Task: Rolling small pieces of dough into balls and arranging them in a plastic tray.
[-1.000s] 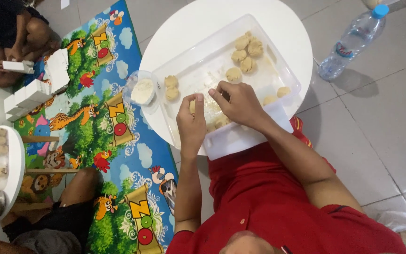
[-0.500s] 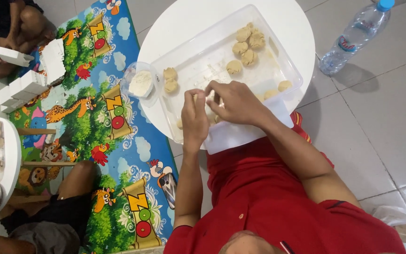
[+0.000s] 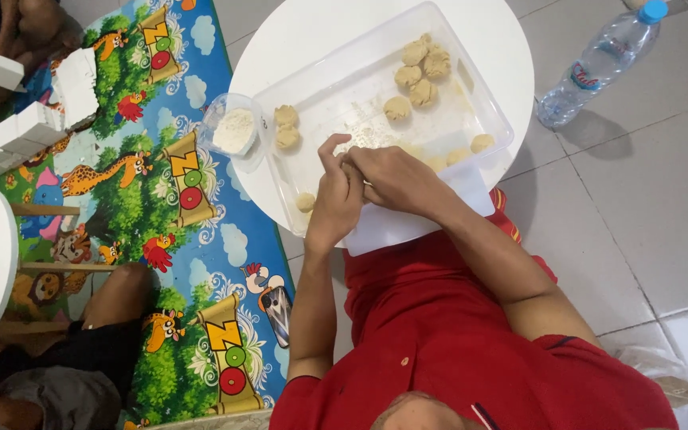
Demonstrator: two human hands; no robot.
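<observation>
Over the tray, left hand meets right hand.

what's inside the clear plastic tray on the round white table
The clear plastic tray holds pale dough balls, clustered at its far end, with more along its sides. The left hand and right hand meet over its near side, covering whatever lies beneath them.

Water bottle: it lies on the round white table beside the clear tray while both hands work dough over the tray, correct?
Not quite. The head view shows the water bottle lying on the tiled floor, off the round white table. The rest holds: left hand and right hand meet over the clear tray.
</observation>
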